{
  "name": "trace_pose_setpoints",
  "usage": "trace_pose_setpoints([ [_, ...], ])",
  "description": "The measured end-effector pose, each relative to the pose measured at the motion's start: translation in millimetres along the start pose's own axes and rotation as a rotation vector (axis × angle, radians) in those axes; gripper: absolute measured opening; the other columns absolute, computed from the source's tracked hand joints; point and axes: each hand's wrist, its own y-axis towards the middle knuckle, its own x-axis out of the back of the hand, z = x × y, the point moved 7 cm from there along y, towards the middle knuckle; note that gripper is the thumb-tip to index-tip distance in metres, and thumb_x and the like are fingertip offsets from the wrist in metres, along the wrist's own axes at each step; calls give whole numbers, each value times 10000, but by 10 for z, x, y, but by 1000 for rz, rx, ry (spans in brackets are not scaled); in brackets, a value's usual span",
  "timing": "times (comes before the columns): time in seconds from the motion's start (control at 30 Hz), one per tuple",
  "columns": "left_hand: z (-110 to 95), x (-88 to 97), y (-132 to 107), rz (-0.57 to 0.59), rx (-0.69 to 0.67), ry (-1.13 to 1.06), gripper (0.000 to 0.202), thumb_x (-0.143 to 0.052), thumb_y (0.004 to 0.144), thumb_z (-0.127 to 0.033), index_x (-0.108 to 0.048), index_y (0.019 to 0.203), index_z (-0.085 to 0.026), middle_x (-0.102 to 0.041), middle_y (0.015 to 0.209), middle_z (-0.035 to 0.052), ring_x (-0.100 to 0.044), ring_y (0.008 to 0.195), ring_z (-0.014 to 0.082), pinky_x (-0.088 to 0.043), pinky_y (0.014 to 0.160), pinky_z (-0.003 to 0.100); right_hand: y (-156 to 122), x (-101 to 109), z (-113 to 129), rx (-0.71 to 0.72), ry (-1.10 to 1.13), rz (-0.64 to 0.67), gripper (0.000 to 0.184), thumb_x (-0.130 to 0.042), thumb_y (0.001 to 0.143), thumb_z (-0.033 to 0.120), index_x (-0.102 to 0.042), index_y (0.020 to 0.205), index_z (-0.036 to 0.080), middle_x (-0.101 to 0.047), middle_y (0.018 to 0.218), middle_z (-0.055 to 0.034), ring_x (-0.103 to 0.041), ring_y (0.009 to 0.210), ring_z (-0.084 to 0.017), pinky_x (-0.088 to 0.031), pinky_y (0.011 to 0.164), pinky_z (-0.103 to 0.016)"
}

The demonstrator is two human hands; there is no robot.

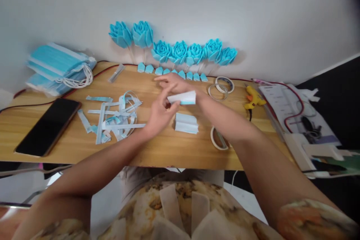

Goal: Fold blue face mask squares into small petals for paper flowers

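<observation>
My left hand [163,110] pinches a folded strip of white and light-blue face mask fabric [187,98] between thumb and fingers, above the desk. My right hand [176,82] reaches past it, palm down, close to a row of small folded blue petals [159,71]. Its visible fingers stretch out to the left; part of them is hidden behind my left hand. Nothing shows in them. Under my hands lies a stack of cut mask pieces [186,123], pale blue and pleated.
Blue fabric flowers [180,52] on sticks lean against the wall. Cut mask strips [115,116], a phone [47,127] and a mask stack [59,67] lie left. On the right are tape rolls [227,83], a yellow glue gun [254,96], scissors [221,138] and papers [292,108].
</observation>
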Motion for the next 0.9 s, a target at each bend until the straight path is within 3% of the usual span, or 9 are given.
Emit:
trace_pose_setpoints([
  [0.1, 124, 7, 61, -20, 83, -124, 632, -663, 822, -163, -507, 1434, -170, -661, 668, -32, -576, 536, 104, -463, 517, 216, -461, 156, -290, -146, 557, -163, 416, -534, 956, 325, -650, 1302, 125, -699, 752, -15, -620, 648, -141, -465, 585, -240],
  [0.17, 182, 0, 82, -11, 92, -137, 640, -662, 816, -163, -493, 1433, -169, -664, 675, -27, -588, 548, 109, -461, 520, 218, -806, 202, -402, -209, 737, -242, 410, -541, 970, 438, -690, 1217, 147, -676, 743, -14, -598, 625, -124, -464, 550, -220],
  [0.23, 225, -12, 85, 0, 100, -128, 652, -664, 812, -167, -475, 1435, -168, -661, 674, -25, -589, 547, 114, -452, 517, 223, -1094, 200, -395, -198, 813, -241, 493, -520, 965, 576, -696, 1185, 172, -683, 805, -31, -611, 662, -125, -491, 559, -219],
  [0.33, 229, -51, 60, 33, 117, -100, 680, -678, 805, -169, -454, 1447, -168, -656, 675, -23, -570, 530, 117, -441, 525, 237, -1367, 165, -268, -108, 804, -198, 588, -525, 936, 647, -639, 1303, 201, -707, 1017, -64, -658, 842, -158, -550, 659, -249],
  [0.43, 168, -83, 11, 48, 151, -72, 671, -699, 797, -178, -491, 1435, -191, -668, 701, -17, -563, 539, 120, -436, 552, 250, -1457, 105, -143, -15, 683, -169, 708, -691, 853, 540, -532, 1442, 181, -687, 1235, -92, -654, 1064, -212, -568, 843, -320],
  [0.5, 119, -91, -20, 46, 176, -66, 648, -713, 781, -179, -535, 1404, -206, -702, 756, -4, -564, 563, 121, -438, 573, 256, -1463, 80, -132, -13, 575, -202, 722, -724, 830, 437, -513, 1460, 155, -699, 1226, -102, -656, 1065, -221, -557, 909, -373],
  [0.67, 63, -95, -23, 78, 174, -96, 687, -729, 743, -149, -545, 1402, -208, -745, 809, 10, -550, 569, 114, -442, 589, 258, -1483, 86, -167, -47, 394, -310, 524, -621, 893, 299, -585, 1404, 192, -723, 1147, -74, -657, 933, -190, -558, 864, -376],
  [0.8, 104, -64, 18, 58, 208, -224, 614, -763, 798, -261, -560, 1377, -251, -711, 783, -4, -589, 603, 120, -466, 611, 255, -1496, 69, -177, -42, 475, -352, 561, -611, 907, 325, -523, 1450, 216, -720, 1186, -63, -666, 993, -196, -561, 883, -364],
  [0.9, 147, -141, 8, 124, 297, -418, 506, -816, 773, -371, -642, 1232, -244, -704, 877, 15, -643, 724, 135, -489, 628, 251, -1490, 42, -189, -11, 589, -423, 604, -615, 895, 345, -477, 1464, 194, -690, 1291, -89, -651, 1130, -211, -541, 980, -376],
])
